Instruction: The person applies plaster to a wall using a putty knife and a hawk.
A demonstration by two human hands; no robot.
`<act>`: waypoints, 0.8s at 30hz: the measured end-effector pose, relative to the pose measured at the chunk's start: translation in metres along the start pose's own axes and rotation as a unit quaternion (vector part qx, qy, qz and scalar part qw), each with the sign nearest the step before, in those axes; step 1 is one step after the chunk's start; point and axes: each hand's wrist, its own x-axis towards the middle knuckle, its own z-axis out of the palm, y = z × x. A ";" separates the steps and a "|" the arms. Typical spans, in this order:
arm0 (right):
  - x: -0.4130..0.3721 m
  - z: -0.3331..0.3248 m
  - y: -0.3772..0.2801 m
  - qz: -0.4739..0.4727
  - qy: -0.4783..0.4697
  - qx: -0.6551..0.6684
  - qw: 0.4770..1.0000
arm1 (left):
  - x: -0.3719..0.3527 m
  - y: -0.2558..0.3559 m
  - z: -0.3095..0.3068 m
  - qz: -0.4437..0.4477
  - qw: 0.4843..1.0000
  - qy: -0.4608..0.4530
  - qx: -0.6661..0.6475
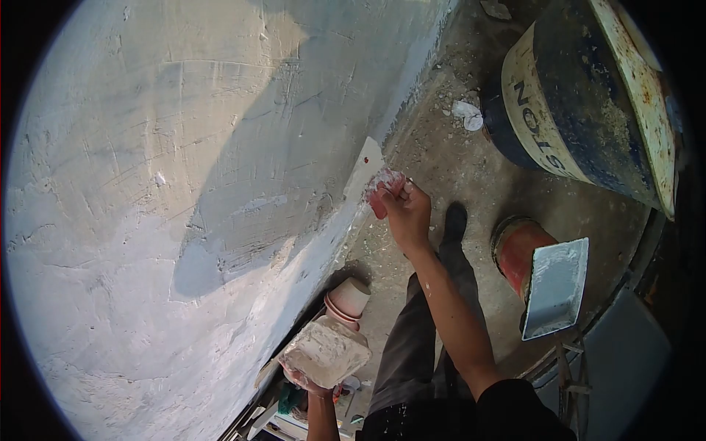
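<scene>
My right hand [409, 217] is closed around the red handle of a putty knife [364, 167]. Its pale, plaster-smeared blade lies against the lower part of the wall [265, 169], close to the floor line. White plaster also clings to the handle. Lower in the view, my left hand [312, 386] grips a squarish, plaster-crusted tray [327, 351] from beneath; most of the fingers are hidden under it. The wall has a patchy, ridged coat of whitish plaster, and a shadow falls across it.
A large blue-and-cream drum [573, 103] stands at upper right. Below it, a white rectangular tray [557, 287] rests on a red bucket [518, 250]. Pale stacked buckets [347, 300] sit by the wall. White scraps [468, 115] litter the dusty floor [434, 158].
</scene>
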 end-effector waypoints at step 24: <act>-0.088 0.094 -0.042 -0.114 -0.165 -0.036 0.979 | -0.010 -0.003 -0.017 -0.055 0.995 0.009 -0.079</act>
